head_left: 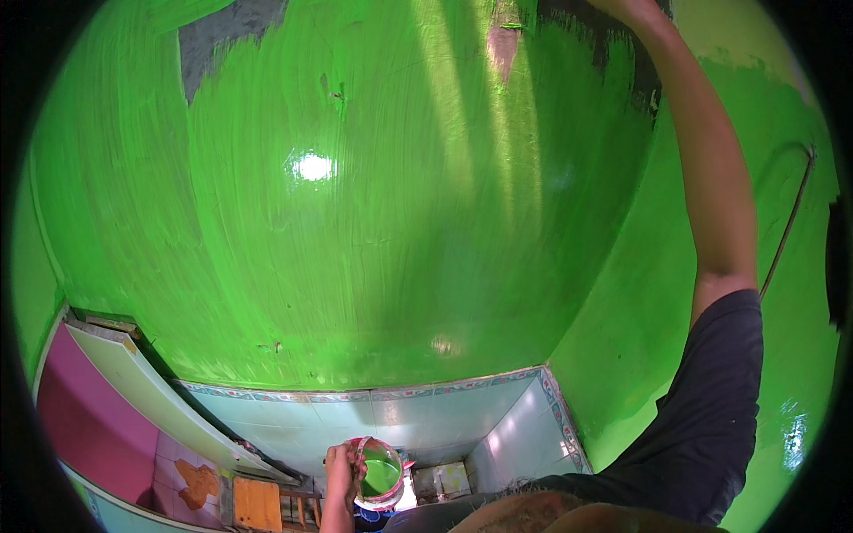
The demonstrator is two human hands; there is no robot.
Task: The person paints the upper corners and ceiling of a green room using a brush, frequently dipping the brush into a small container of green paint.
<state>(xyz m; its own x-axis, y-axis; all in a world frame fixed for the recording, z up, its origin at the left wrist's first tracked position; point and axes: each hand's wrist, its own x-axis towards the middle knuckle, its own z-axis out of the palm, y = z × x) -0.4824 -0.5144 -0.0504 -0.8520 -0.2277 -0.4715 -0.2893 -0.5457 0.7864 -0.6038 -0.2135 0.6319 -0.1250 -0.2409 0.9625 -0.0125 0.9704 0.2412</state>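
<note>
Low in the view, my left hand (342, 468) is closed at the near side of a small paint bucket (388, 456), holding it by its rim or handle. Bright green paint lies inside the bucket. My right arm stretches up along the right side, and only the base of my right hand (629, 9) shows at the top edge. Its fingers, and anything in them, are cut off. Beside that hand is a dark grey unpainted patch (613, 40) of the wall. Streaky green paint covers most of the wall (373, 231) in front of me.
Another grey patch (227, 40) is at the upper left. Pale blue tiles (426, 413) with a patterned border run below the paint. A door panel (151, 391) stands at the lower left, near a wooden chair (258, 505). A thin rod (791, 218) sticks out at the right wall.
</note>
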